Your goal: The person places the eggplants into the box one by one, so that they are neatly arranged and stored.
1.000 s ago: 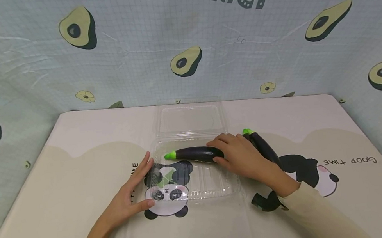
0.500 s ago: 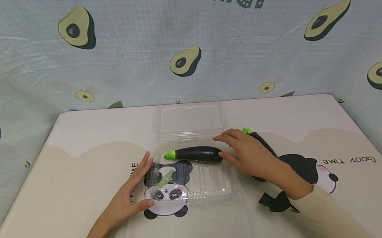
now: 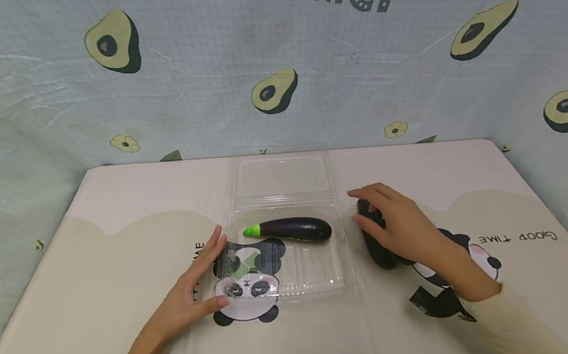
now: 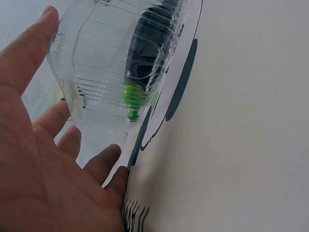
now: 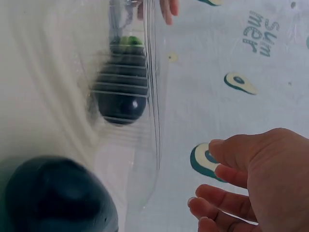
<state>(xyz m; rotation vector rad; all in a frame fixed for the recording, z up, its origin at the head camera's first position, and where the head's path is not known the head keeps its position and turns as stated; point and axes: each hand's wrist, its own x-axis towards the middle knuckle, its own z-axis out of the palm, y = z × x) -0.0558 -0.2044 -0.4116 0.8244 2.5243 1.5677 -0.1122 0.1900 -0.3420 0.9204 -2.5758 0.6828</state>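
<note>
A dark eggplant [image 3: 295,230] with a green stem end lies crosswise in a clear plastic clamshell container [image 3: 321,275], near its back side. The container's lid [image 3: 282,177] is folded back. My left hand [image 3: 192,295] rests against the container's left side, thumb and fingers spread; in the left wrist view its thumb touches the rim. My right hand [image 3: 402,228] hovers right of the container with loosely bent fingers and nothing between them. Beneath it lies another eggplant [image 3: 379,254], partly hidden by the hand; the right wrist view shows its rounded end [image 5: 58,198] close up.
The table [image 3: 114,260] wears a cloth printed with pandas and lettering. A pale curtain [image 3: 186,54] with avocado prints surrounds its back and sides. Black wrist mounts [image 3: 437,302] sit on both forearms.
My right hand has let go of the eggplant in the container and moved right, over the eggplants on the table. My left hand has stayed in place.
</note>
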